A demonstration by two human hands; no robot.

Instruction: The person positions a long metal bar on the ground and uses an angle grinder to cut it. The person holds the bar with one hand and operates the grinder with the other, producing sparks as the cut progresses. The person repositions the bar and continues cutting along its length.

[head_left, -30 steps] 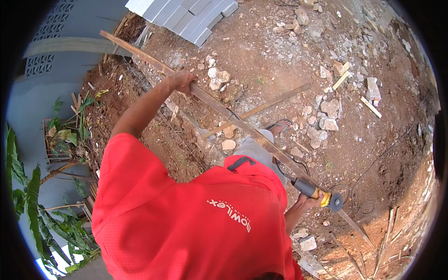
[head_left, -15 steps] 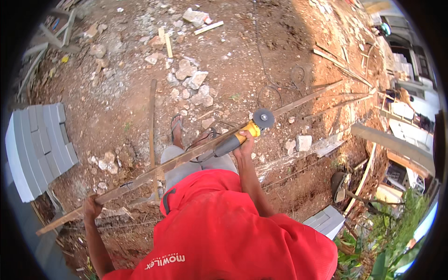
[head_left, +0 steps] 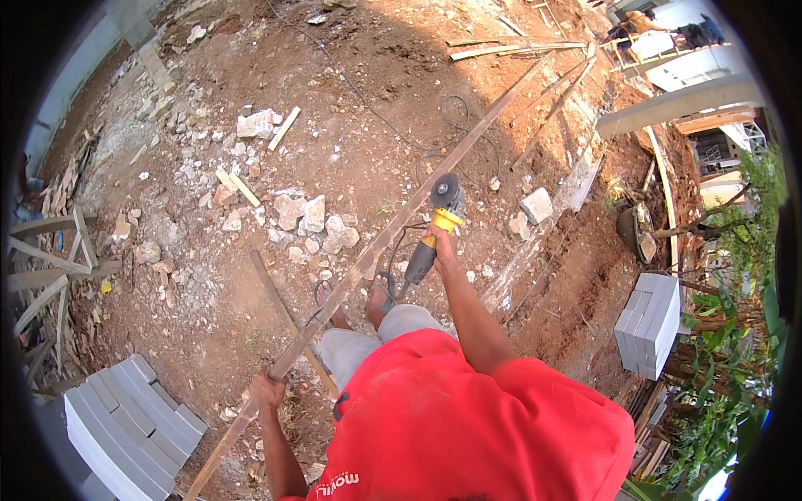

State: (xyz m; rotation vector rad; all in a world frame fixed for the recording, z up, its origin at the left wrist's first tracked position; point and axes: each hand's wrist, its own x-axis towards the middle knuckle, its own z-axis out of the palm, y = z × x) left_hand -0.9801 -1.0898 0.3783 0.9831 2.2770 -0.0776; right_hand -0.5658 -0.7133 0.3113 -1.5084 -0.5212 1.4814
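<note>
"While looking down from the head camera, where to find the plank (head_left: 365, 265)?"

"In the left hand (head_left: 266, 391), curled closed around it toward the lower end; running up and right from there."

"And the right hand (head_left: 444, 248)?"

"Wrapped closed around a grinder (head_left: 448, 219), with the disc (head_left: 445, 190) just beyond; cannot tell whether touching the plank."

"Around them?"

"Below and left of the left hand, see grey blocks (head_left: 142, 430); ahead of that hand, a thin stick (head_left: 280, 294) crossing under the plank. Left of the right hand, past the plank, see broken stones (head_left: 313, 215) on the dirt (head_left: 217, 326)."
</note>
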